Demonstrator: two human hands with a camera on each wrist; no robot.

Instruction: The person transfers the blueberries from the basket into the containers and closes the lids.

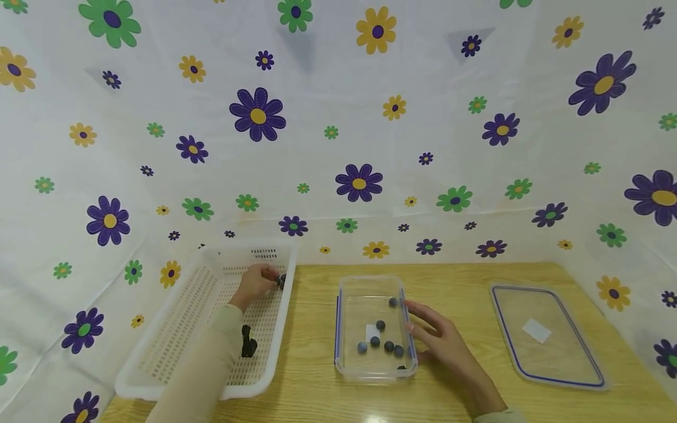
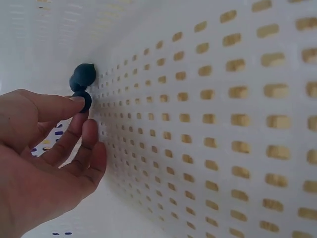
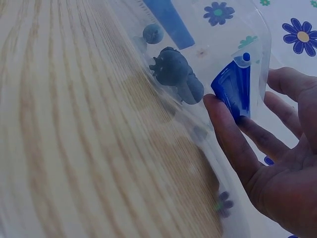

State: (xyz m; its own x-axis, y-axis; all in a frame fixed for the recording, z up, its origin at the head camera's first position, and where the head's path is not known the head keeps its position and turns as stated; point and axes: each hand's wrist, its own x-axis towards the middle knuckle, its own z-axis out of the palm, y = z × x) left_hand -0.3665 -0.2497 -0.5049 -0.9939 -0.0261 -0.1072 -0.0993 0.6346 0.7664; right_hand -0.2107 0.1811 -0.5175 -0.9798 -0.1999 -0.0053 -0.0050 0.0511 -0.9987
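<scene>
Inside the white basket (image 1: 275, 352), my left hand (image 1: 257, 284) pinches a blueberry (image 2: 85, 101) between thumb and fingers, close to the right wall. More dark blueberries (image 2: 84, 75) lie right beside it in the left wrist view. My right hand (image 1: 441, 341) touches the right side of a clear plastic container (image 1: 344, 367), its fingers loosely extended along the wall by a blue clip (image 3: 233, 89). Several blueberries (image 1: 381, 325) are scattered over the container's floor. The container stands without its lid.
A clear lid (image 1: 568, 352) with a blue seal lies flat on the wooden table (image 1: 449, 288) at the right. A black object (image 1: 248, 343), its kind unclear, sits in the basket near my left forearm. A flower-patterned sheet (image 1: 328, 158) hangs behind and at both sides.
</scene>
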